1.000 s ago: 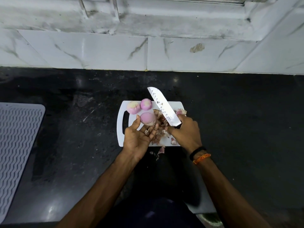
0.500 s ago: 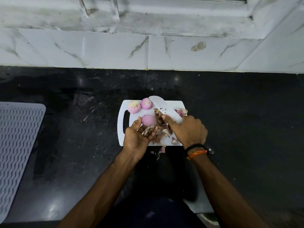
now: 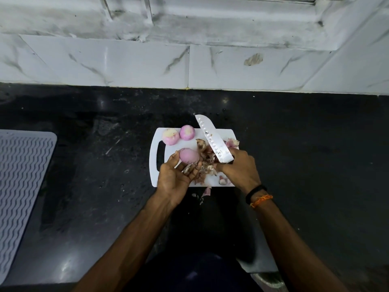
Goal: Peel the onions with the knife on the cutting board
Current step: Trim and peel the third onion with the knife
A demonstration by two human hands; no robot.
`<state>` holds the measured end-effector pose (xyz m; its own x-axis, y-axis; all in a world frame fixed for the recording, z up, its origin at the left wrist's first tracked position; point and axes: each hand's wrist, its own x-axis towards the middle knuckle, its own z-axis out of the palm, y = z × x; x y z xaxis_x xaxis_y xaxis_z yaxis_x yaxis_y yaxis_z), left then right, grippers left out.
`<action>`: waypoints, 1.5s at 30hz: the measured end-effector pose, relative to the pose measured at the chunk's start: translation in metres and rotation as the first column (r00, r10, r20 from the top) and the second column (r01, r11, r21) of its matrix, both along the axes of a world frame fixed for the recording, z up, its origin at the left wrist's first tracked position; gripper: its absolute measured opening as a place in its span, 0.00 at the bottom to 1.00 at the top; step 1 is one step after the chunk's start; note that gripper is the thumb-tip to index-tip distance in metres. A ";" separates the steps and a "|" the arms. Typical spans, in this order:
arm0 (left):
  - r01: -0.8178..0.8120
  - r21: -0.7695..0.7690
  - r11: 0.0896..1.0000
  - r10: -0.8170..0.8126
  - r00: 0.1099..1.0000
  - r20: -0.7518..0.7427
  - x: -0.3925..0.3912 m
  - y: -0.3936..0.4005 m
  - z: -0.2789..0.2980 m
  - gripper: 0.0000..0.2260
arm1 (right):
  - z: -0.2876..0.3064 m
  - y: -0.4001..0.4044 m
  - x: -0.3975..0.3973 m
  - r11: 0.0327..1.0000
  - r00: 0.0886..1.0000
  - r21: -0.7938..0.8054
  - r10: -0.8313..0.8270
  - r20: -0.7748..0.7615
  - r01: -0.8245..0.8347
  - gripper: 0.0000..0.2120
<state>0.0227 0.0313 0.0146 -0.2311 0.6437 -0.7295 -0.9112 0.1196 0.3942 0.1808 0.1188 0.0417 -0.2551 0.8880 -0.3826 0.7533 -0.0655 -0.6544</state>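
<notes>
We stand at a black counter (image 3: 305, 157) that runs wall to wall, speckled and glossy, with light glinting off it near our left elbow. Behind it rises a wall (image 3: 136, 62) of white marble-veined tiles, one of them marked by a brownish chip, and above that a grimy white ledge. A grey ribbed mat (image 3: 21, 186) lies at the counter's far left. The white board (image 3: 160, 142) sits in the middle, its handle slot to our left, and two peeled onions (image 3: 177, 134) rest touching each other at its far left corner. A heap of brown and pink skins (image 3: 205, 163) covers the board's middle, and a few scraps have spilled off its near edge onto the counter. Our left hand (image 3: 174, 178) cups a third onion (image 3: 189, 155), thumb on its left side and fingers curled beneath it, with a bit of skin caught in them. Our right hand (image 3: 240, 167) is wrapped round the handle of the knife (image 3: 212, 140), whose blade points up and away to the left, its tip past the board's far edge; black and orange bands (image 3: 257, 196) circle that wrist. Half a second ago the blade lay lower and flatter over the skins; it has since lifted. The third onion, which then lay on the board by our fingertips, is now up in our left hand.
</notes>
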 end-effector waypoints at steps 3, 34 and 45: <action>-0.015 -0.015 1.000 0.016 0.999 0.036 -0.001 0.000 0.000 0.17 | 0.000 0.001 0.003 0.997 0.995 -0.059 -0.059 -0.086 0.054 0.15; 0.050 0.092 0.994 -0.056 0.997 0.061 0.000 -0.001 0.022 0.23 | 0.014 -0.011 -0.011 0.992 0.982 0.112 0.074 -0.171 -0.055 0.12; 0.041 0.203 0.978 -0.041 0.999 -0.001 0.001 0.000 0.019 0.17 | 0.019 -0.017 -0.015 0.954 0.973 0.265 0.182 -0.143 -0.140 0.18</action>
<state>0.0233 0.0316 0.0339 -0.1991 0.7871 -0.5838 -0.9086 0.0750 0.4109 0.1659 0.1014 0.0606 -0.4430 0.8916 -0.0935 0.6214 0.2303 -0.7489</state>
